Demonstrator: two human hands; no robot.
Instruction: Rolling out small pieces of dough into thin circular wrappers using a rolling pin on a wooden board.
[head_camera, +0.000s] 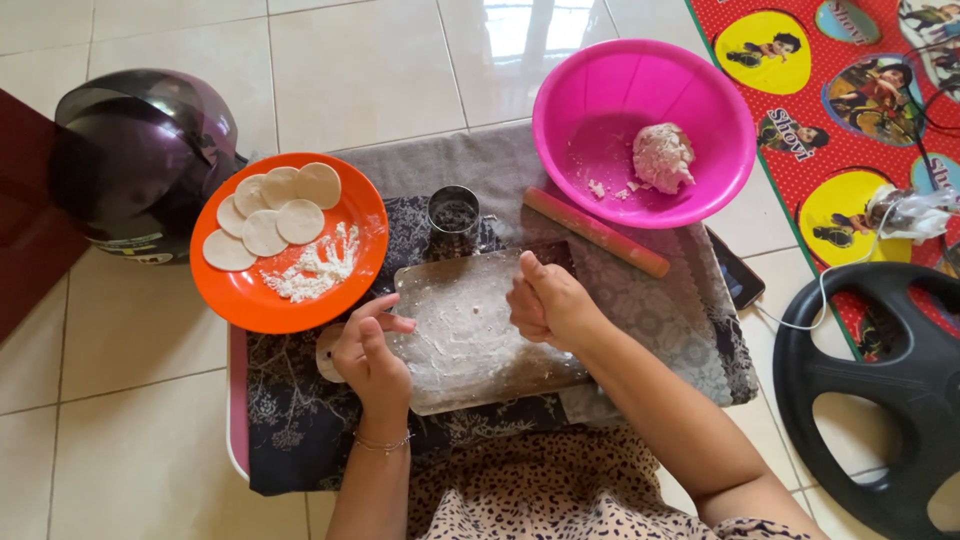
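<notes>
Dough disc (329, 352) is sitting pinched in the left grip (370, 355), while the right grip (545, 300), clenched, is pressing the floured board (470, 340) beside it.

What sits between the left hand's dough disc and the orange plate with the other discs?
Nothing visible. The left hand holds a dough disc at the board's left edge; the orange plate lies right beside it, up-left. The metal cup and rolling pin lie off to the right.

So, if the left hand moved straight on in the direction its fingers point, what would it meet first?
The left hand points right, across the floured board. Going straight on, it would probably meet the right hand, closed in a fist over the board. Their heights above the board are hard to judge.
</notes>
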